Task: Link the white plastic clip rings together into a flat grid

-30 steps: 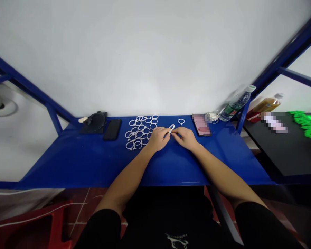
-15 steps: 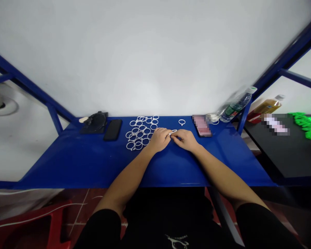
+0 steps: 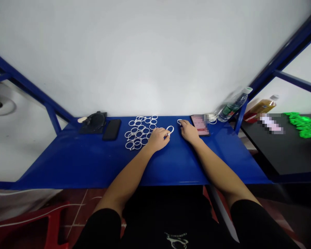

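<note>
My left hand (image 3: 158, 139) is closed, pinching a white ring (image 3: 170, 129) with a small knob between thumb and fingers; the ring stands tilted up from the blue table. My right hand (image 3: 189, 131) reaches forward with its fingers stretched out, and the fingertips rest at a second white ring (image 3: 179, 121) lying flat near the wall; part of that ring is hidden beneath them. Left of my left hand lies a cluster of several similar white rings (image 3: 137, 134), side by side and partly overlapping. My left hand covers the cluster's right edge.
A black phone (image 3: 112, 129) and a dark stand-like object (image 3: 95, 121) lie at the left. Right of my right hand are a lit phone (image 3: 200, 126), a coiled white cable (image 3: 211, 118) and a leaning water bottle (image 3: 233, 107). Green pieces (image 3: 304, 124) lie on a black table (image 3: 282, 152).
My right hand has let go of the ring in my left hand and moved forward and right to the lone ring. The left hand's ring now shows more fully.
</note>
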`<state>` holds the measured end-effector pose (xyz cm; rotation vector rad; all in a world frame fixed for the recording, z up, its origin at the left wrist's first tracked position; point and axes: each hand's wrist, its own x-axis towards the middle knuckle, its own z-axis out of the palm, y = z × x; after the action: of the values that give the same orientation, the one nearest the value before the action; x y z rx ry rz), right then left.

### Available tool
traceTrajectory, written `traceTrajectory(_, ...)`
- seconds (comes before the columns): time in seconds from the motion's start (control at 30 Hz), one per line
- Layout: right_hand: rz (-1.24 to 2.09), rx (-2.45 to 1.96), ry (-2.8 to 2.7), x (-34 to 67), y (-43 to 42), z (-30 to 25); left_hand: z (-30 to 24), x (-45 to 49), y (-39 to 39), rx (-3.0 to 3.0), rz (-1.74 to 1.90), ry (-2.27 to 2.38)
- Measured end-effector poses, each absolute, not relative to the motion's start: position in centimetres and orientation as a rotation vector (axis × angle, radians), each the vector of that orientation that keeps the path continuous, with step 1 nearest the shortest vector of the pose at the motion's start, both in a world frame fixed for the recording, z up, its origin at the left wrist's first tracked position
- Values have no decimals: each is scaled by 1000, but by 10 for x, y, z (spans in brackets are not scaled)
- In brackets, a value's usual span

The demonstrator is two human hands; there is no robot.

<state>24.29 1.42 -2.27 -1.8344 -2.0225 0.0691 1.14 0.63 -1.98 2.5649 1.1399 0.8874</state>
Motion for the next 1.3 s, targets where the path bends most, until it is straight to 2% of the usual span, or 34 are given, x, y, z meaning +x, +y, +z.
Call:
traceTrajectory(0.1, 81, -1868, -2084, 243, 17, -27, -23, 12, 7, 2554, 954, 1154)
traceTrajectory(0.27, 154, -1624, -2295, 240, 12, -30, -22, 11, 8, 2459, 1108, 1177)
traceTrajectory(0.6, 540, -1337, -2074, 234, 9, -31, -22, 10, 8, 2519, 879, 1156)
traceTrajectory(0.73, 477, -1338, -1948, 240, 15, -38, -25, 12, 4, 2612, 759, 1000)
traceTrajectory(0.87, 411, -1342, -1863, 245, 19, -41, -26, 8, 8, 2628, 791, 957)
traceTrajectory(1.3, 274, -1348, -1862, 249, 15, -31, -33, -15, 30, 2531, 681, 1589)
